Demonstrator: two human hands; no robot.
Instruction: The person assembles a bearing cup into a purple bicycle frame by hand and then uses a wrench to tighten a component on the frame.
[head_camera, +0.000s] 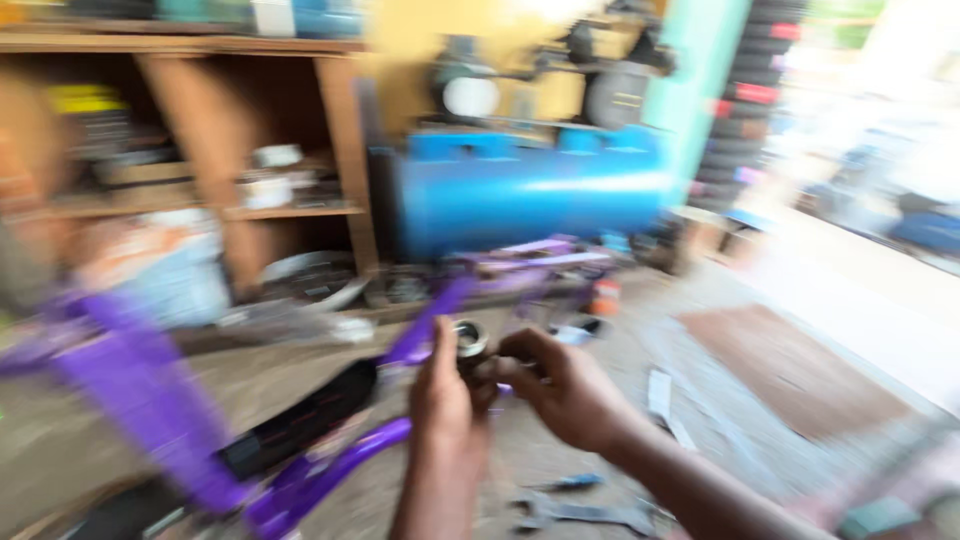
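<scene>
1. The left hand (443, 395) is raised with fingers upright, its fingertips gripping a small round metal ring-shaped part (469, 339) with a dark hollow centre.
2. The right hand (563, 388) curls in from the right, its fingers meeting the same part from the other side; motion blur hides the exact grip.
3. The part sits between both hands, just in front of the purple painted metal bicycle frame (150, 400), which stretches low to the left.
4. Flat metal spanners (580, 512) lie on the dusty concrete floor (600, 330) beneath the right forearm.
5. Behind stands a blue cylindrical compressor tank (530, 195), beside brown wooden shelves (200, 120).
</scene>
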